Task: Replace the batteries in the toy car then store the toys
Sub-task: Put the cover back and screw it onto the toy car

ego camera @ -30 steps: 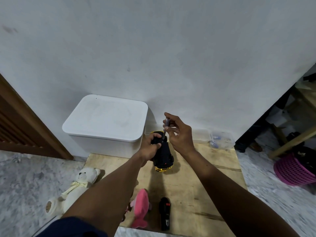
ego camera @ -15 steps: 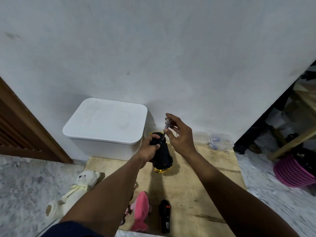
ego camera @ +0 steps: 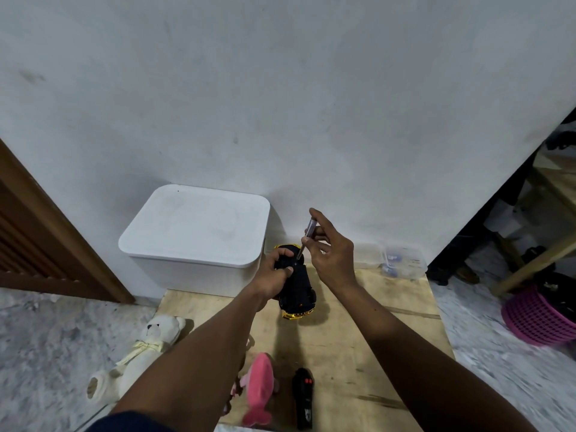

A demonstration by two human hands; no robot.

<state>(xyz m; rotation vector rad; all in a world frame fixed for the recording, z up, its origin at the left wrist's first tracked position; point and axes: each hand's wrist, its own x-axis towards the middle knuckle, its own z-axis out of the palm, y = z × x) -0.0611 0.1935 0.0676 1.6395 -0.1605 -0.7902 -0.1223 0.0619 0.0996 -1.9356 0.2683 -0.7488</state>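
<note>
The right hand (ego camera: 332, 254) pinches the handle of a thin screwdriver (ego camera: 307, 233) between thumb and fingertips, the shaft slanting down so that its tip meets the black underside of the toy car (ego camera: 297, 288). The left hand (ego camera: 276, 274) is clamped round the far end of that car, fingers curled over it, holding it belly up and tilted over the wooden surface (ego camera: 358, 338); whether the gold near end touches the wood I cannot tell. The step in hand looks like working the screw of the battery cover, so the battery change seems to be at an early stage and the storing not yet begun. The grip on the screwdriver is light and high on the handle, so the tip could skid out of the screw head and chew it, or jab the left thumb close by. A freed screw is tiny and could drop, roll off the wood and vanish on the speckled floor (ego camera: 56, 338). Behind the car a white box (ego camera: 196, 226) stands against the wall with its lid on. Nearer the person a pink soft toy (ego camera: 260, 385) and a black remote control (ego camera: 303, 397) lie on the wood, and a cream teddy bear (ego camera: 140, 353) lies on the floor to the left
</note>
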